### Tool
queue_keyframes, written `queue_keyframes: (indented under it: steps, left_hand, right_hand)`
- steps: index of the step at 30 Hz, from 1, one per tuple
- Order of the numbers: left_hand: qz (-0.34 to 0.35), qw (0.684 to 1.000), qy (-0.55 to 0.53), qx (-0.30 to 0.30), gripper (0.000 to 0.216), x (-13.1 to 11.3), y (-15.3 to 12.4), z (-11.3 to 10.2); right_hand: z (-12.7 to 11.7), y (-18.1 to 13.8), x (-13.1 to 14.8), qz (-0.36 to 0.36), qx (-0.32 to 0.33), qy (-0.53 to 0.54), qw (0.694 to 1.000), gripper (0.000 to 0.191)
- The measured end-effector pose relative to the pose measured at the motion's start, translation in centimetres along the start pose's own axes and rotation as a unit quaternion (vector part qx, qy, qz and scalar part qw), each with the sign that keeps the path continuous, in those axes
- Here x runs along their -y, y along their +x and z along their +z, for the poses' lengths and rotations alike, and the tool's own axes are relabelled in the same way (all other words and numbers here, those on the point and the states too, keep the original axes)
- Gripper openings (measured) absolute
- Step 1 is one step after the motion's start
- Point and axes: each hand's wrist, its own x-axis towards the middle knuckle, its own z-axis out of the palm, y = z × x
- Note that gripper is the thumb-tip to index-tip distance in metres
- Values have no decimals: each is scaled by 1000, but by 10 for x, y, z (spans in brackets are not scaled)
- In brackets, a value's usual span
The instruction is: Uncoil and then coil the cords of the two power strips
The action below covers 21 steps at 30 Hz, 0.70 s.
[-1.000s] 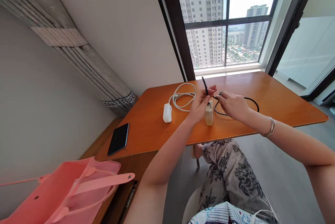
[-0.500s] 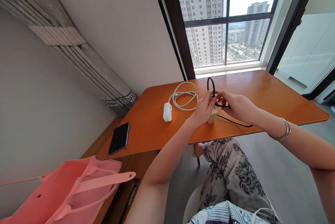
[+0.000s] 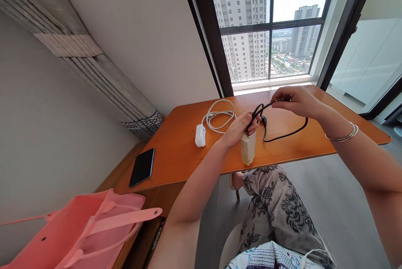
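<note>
My left hand pinches the black cable just above a cream charger block, which hangs from the cable at the front edge of the orange table. My right hand is raised over the table and grips the same black cable farther along. Between the two hands the cable bends in a loop, and its slack curves down onto the tabletop to the right.
A white charger with a coiled white cord lies left of my hands. A black phone rests on a lower wooden ledge. A pink bag stands at the lower left. Windows are behind the table.
My right hand has lifted up and to the right, drawing the black cable out. The cream block has come off the tabletop and now hangs below my left hand.
</note>
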Motion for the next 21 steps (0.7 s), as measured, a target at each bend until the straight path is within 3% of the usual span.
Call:
queue_keyframes:
  steps: [7, 12, 15, 19, 21]
  left_hand:
    - [-6, 996, -86, -6, 49, -4, -5, 8]
    - [17, 997, -59, -40, 56, -6, -7, 2]
    - [48, 995, -40, -76, 56, -11, -12, -6]
    - [93, 985, -36, -139, 50, -16, -21, -18]
    - [94, 984, -41, -145, 49, -16, -24, -22]
  right_hand:
    - [31, 9, -8, -26, -50, -17, 998, 36]
    - [49, 2, -8, -12, -55, 18, 998, 40]
    - [57, -7, -13, 37, -52, 119, 991, 41]
    - [52, -21, -33, 126, 8, 306, 944, 36]
    - [43, -23, -45, 141, -22, 327, 934, 33]
